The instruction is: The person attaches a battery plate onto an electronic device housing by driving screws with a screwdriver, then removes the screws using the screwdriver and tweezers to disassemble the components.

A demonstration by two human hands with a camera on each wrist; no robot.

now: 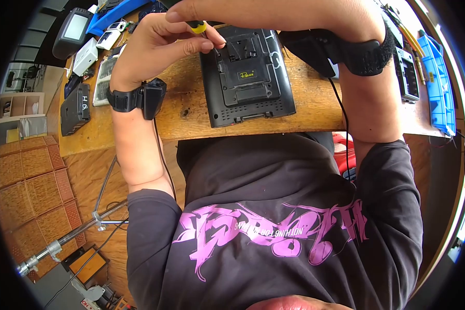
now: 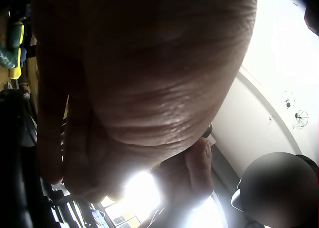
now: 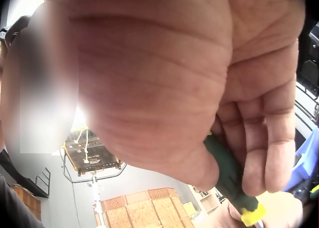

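A green-handled screwdriver (image 3: 230,180) with a yellow collar points down toward a black device (image 1: 284,101) lying on the wooden table. My right hand (image 1: 232,13) grips its handle from above at the top edge of the head view. Beside the shaft, my left hand (image 1: 150,51) pinches it low between thumb and finger, close over the device. A raised battery plate (image 1: 248,85) with a yellow logo covers the device's upper face, and white marks show on its right side. The screwdriver's tip sits near the plate's upper left corner, partly hidden by my left fingers.
A dark box (image 1: 75,109) with white lettering stands at the table's left edge. Behind it are white boxes (image 1: 86,57) and a small screen (image 1: 73,31). On the right lies a blue tray (image 1: 439,88). Thin black cables hang from both wrist straps. A metal stand (image 1: 54,248) rises at lower left.
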